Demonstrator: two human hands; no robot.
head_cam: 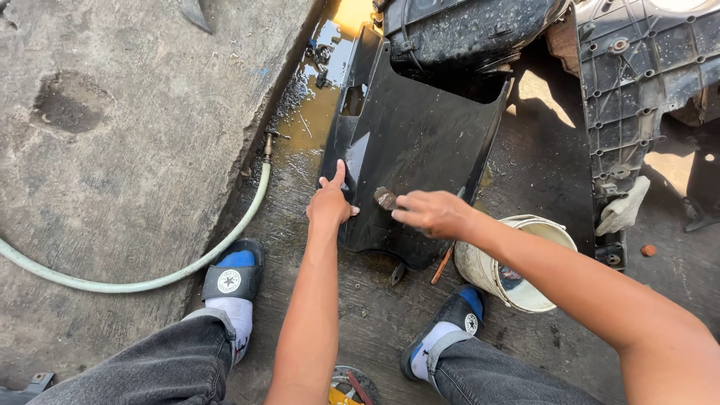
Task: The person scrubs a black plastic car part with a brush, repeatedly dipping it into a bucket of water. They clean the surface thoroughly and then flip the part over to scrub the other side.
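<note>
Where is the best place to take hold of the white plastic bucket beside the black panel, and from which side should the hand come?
Probably the upper rim of the white bucket, from above. The bucket leans with its open mouth up, the rim is bare there, and the right hand is nearby. Lower down, its wall sits against the right foot.

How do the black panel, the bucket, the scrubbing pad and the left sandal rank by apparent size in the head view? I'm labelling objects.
1. Black panel, clearly largest.
2. Bucket.
3. Left sandal, not far behind the bucket.
4. Scrubbing pad at the right hand, smallest.
</note>
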